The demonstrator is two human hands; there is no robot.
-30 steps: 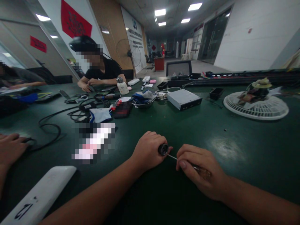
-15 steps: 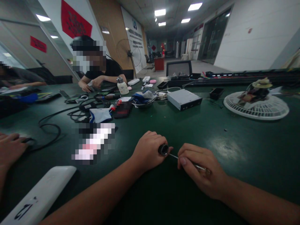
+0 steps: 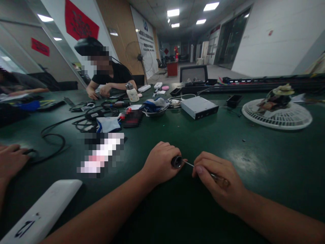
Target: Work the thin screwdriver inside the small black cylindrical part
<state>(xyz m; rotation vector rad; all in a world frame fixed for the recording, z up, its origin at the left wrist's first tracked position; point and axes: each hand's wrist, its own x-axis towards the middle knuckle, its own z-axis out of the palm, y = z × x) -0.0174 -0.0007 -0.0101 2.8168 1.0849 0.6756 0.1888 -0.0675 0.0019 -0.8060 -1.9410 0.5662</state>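
Tightly — left hand (image 3: 159, 163) closed around a black cylinder (image 3: 176, 161), right hand (image 3: 218, 181) pinching a thin steel screwdriver (image 3: 200, 170).

The right hand (image 3: 218, 181) seems to have lifted slightly, raising the screwdriver handle (image 3: 222, 182).

Here's the table (image 3: 245, 157), dark green and glossy, throwing the ceiling lights back in a pale smear! In the left hand (image 3: 162, 162) sits a black cylinder (image 3: 177, 161) with a faint sheen, plastic or rubber, can't call it, while the right hand (image 3: 215, 179) has a screwdriver (image 3: 223, 183) with a smooth, bright metal shaft and a glossy amber handle. Further out, a matt silver-grey metal drive casing (image 3: 199, 107), a shiny steel bowl (image 3: 155, 113) holding soft cloth (image 3: 152, 104), and a white plastic fan grille (image 3: 276, 117)!
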